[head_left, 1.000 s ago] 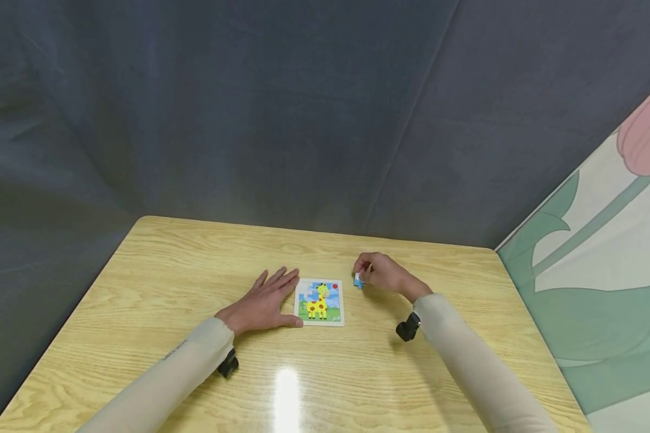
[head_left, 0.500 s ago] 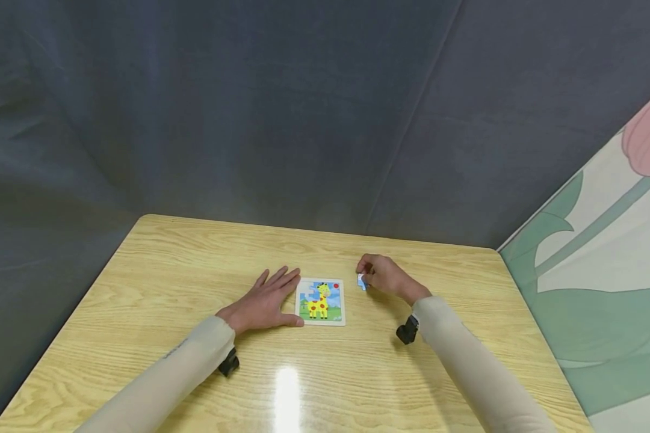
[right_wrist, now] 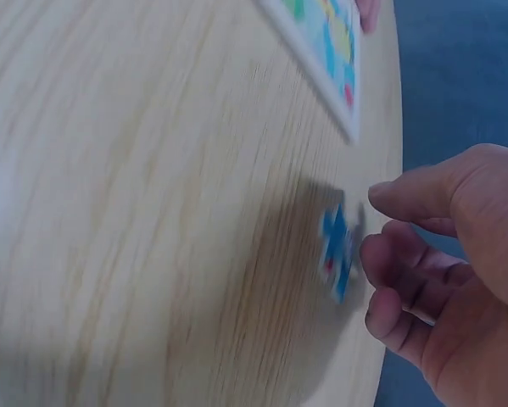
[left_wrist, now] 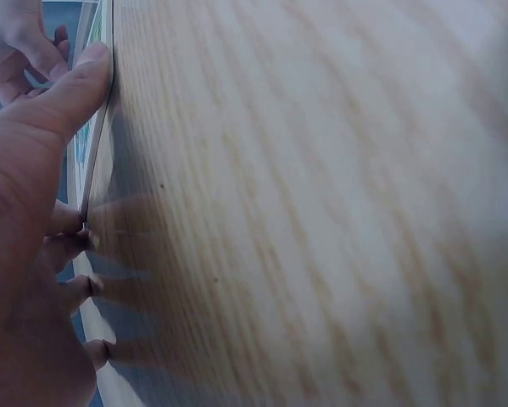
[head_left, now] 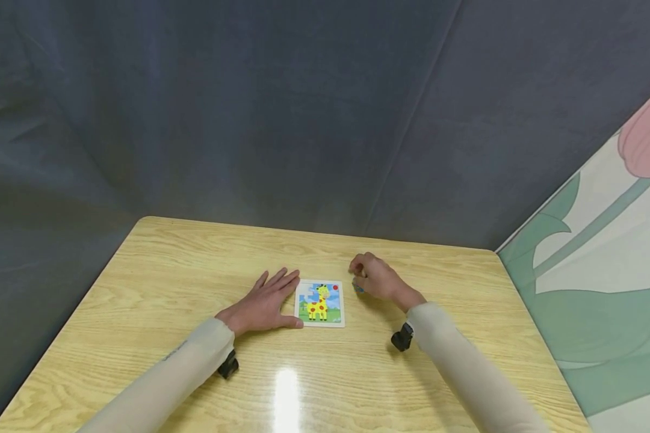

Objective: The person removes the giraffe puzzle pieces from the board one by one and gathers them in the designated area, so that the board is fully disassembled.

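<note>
A small square giraffe puzzle with a white frame lies on the table, a pale gap at its upper left. My left hand rests flat at its left side, fingers spread, thumb at the near left corner and index finger at the far one. To the right of the puzzle is a loose blue jigsaw piece with a red spot, blurred in the right wrist view. My right hand hovers at this piece with loosely bent fingers, a gap showing between fingertips and piece. In the head view the hand partly covers it.
Both hands work over a wood-grain table with rounded far corners. A dark curtain hangs behind its far edge. On the right stands a panel with a tulip pattern. A black wrist camera sits under the right sleeve.
My right hand has let go of the jigsaw piece it was pinching and shifted slightly left. The piece now shows less under the hand. My left hand and the puzzle stay put.
</note>
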